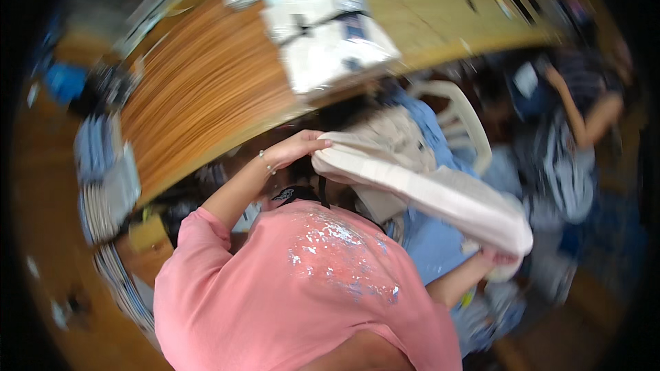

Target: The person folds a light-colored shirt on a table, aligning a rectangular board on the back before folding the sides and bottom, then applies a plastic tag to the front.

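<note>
A long, folded cream garment [426, 189] stretches slantwise in front of my body, from upper left to lower right. My left hand [297, 150] pinches its upper left end between thumb and fingers; a beaded bracelet circles that wrist. At the lower right end, my right hand [498, 258] reaches under the cloth and supports it, with most of its fingers hidden by the fabric. Behind the garment lie more beige cloth [395, 134] and light blue cloth [430, 240], heaped around a white plastic chair [474, 120].
A wood-grain table [206, 75] runs across the far side. Plastic-wrapped white garments [326, 41] are stacked at its near edge. Folded clothes [96, 148] stand in piles at the left. Another person [584, 110] sits at the far right beside bagged clothes [564, 172].
</note>
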`<action>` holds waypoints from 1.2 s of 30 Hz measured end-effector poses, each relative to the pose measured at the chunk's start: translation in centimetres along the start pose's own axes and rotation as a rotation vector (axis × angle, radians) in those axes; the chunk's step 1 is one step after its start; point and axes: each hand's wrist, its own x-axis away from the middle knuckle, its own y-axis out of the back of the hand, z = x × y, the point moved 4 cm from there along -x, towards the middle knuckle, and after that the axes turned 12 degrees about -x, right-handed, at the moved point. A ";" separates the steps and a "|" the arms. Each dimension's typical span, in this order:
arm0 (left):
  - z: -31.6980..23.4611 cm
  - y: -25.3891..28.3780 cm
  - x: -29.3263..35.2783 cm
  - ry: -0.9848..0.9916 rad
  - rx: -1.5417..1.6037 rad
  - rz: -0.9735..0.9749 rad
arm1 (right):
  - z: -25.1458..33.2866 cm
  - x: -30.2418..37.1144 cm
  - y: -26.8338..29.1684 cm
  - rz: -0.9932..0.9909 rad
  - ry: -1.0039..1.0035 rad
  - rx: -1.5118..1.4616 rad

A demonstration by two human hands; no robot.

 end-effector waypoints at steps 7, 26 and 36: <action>1.1 12.7 22.3 -0.412 0.587 -0.678 | -16.7 -11.1 -8.2 -0.169 -0.024 0.103; -5.2 52.4 51.6 -1.205 0.242 -1.118 | -64.2 -39.8 -20.6 0.062 -0.402 0.064; 21.7 41.7 43.3 -0.235 0.285 -1.561 | -64.8 -24.0 -2.7 -0.265 -0.800 0.976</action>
